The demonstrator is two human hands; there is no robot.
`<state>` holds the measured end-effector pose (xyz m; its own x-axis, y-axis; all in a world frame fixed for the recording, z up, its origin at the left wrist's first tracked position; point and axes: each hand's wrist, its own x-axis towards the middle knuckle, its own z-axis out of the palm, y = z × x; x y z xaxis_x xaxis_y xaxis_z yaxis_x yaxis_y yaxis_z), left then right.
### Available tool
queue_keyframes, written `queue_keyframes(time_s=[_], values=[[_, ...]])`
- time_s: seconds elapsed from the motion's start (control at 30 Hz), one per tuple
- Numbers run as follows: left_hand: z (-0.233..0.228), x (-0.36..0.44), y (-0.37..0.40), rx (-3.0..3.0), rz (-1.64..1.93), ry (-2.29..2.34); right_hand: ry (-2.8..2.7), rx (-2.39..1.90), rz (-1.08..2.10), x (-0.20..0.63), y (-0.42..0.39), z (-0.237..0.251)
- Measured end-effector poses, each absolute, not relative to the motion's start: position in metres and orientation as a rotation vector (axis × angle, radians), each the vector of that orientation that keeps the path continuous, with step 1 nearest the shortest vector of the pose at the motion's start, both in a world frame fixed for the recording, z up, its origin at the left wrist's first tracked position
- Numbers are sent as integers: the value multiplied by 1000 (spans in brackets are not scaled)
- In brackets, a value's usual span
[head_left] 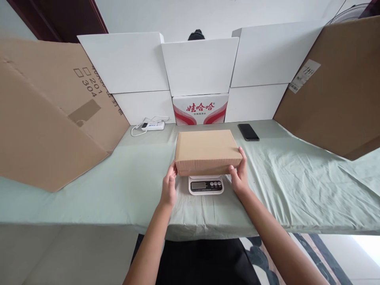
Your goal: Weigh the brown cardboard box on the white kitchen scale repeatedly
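A closed brown cardboard box [208,146] is held level between my two hands, over a white digital scale [206,185]. My left hand [169,186] presses on the box's left side near its front corner. Around the right front corner, my right hand [240,174] grips with the thumb on the front face and fingers along the side. The scale's front panel with its grey display and buttons shows below the box; its weighing plate is hidden. Whether the box rests on the scale or hovers just above it, I cannot tell.
A black phone [248,132] lies behind the box on the right. A white power strip [153,126] with a cable lies at the back left. White boxes [200,67] wall off the back; large cardboard panels [59,118] flank both sides. Green cloth [118,190] covers the table.
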<state>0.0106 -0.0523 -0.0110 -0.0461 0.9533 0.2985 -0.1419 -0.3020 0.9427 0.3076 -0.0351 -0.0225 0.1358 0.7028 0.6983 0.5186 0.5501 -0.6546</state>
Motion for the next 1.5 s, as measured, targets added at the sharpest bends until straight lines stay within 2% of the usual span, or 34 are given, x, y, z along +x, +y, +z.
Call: queue_keyframes(time_s=[0.33,0.7,1.27,1.5], values=[[-16,-2,-39,1162,1805,1057,-975,-1100,133,319,-25,-7],[-19,6,-45,1235,1590,1049,-1251,-1045,317,313,-32,-10],[-12,12,-48,1280,1458,982,-1421,-1088,237,310,-37,-13],[37,-2,-9,1255,1499,891,-1366,-1068,321,307,-15,40]])
